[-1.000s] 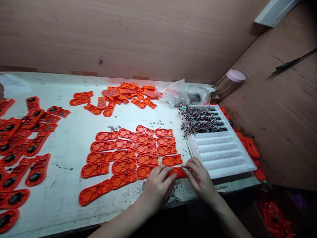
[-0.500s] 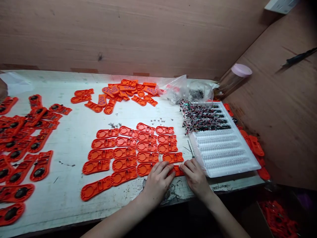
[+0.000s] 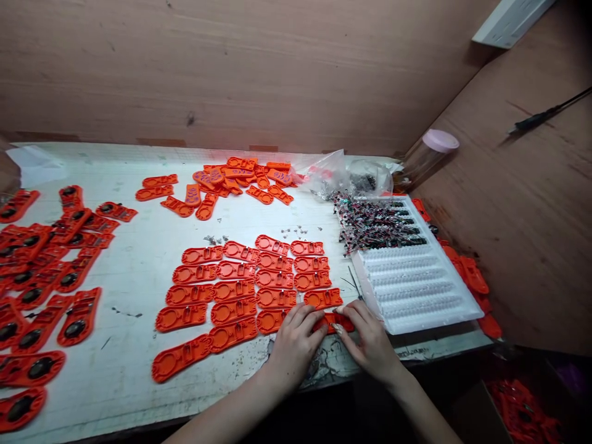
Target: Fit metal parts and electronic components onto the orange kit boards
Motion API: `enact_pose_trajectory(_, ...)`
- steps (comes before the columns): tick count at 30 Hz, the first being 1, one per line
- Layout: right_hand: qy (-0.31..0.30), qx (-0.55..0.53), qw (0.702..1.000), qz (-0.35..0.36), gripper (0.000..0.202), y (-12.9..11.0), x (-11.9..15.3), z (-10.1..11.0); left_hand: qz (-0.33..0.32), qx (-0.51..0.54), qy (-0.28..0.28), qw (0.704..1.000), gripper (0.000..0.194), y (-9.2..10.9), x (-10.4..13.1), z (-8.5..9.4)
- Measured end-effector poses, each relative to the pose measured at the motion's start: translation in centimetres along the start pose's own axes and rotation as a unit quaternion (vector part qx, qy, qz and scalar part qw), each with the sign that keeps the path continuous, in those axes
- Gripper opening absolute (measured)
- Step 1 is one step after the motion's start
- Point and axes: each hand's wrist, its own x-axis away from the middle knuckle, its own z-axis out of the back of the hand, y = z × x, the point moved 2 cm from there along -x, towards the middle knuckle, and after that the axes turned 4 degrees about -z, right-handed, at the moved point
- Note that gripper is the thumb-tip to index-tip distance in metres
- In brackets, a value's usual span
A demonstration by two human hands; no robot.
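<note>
Orange casing in both half-curled hands

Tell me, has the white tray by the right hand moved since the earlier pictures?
No, no shift that I can see: judged by the brown side wall, the white tray lies where it did; the camera view swayed.

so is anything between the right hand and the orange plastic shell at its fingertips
Nothing visible: the right hand has its fingers at the orange plastic shell. The white ridged plastic tray lies beyond that hand, not between.
</note>
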Motion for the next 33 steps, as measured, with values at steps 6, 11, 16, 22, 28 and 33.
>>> enact_pose_trajectory(6,0.020,0.003,1.000,0.013,0.017,0.3,0.7,0.4,-0.005,-0.001,0.000,1.000,0.018,0.1,-0.2,0.2)
enact_pose_trajectory(11,0.013,0.102,0.992,0.068,0.016,0.1,0.1,0.1,-0.003,-0.002,0.005,1.000,0.018,0.1,-0.3,0.2)
enact_pose_trajectory(16,0.022,0.087,0.995,0.045,0.022,0.4,-0.6,0.1,0.000,-0.003,0.005,1.000,0.019,0.2,-0.3,0.2)
enact_pose_trajectory(22,0.004,0.151,0.986,0.069,0.024,0.5,-1.1,0.1,0.001,-0.007,0.002,1.000,0.020,0.2,-0.4,0.4)
enact_pose_trajectory(28,0.007,0.222,0.969,0.108,0.023,0.3,-1.2,-0.5,-0.002,-0.013,0.008,1.000,0.020,0.1,-0.3,0.2)
enact_pose_trajectory(33,0.006,0.156,0.985,0.072,0.025,0.7,-0.9,-1.1,-0.003,-0.007,0.018,1.000,0.018,0.1,-0.2,0.1)
